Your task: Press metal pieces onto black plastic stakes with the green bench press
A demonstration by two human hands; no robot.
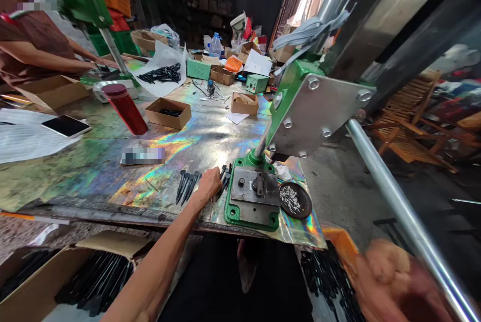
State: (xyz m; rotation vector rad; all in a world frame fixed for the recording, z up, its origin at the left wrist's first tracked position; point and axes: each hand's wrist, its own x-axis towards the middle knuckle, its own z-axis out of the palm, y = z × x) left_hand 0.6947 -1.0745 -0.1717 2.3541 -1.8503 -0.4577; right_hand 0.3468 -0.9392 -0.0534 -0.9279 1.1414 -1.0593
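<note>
Bare left hand [209, 185] and forearm [158, 257], black clothing [233, 282] below (right hand [391, 282] motion-blurred)

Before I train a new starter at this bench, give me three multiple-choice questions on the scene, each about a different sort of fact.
1. Where is the round dark dish?
A. Inside a cardboard box
B. Right of the press base
C. On the wooden chair

2. What colour is the press base?
A. Red
B. Blue
C. Green

3. What is the left hand doing?
A. Gripping the red tumbler
B. Lying on the foil sheet beside black pointed pieces
C. Lifting a cardboard box

Answers:
1. B, the dish sits just right of the base.
2. C, the base is painted green.
3. B, the hand lies flat beside those pieces.
</note>
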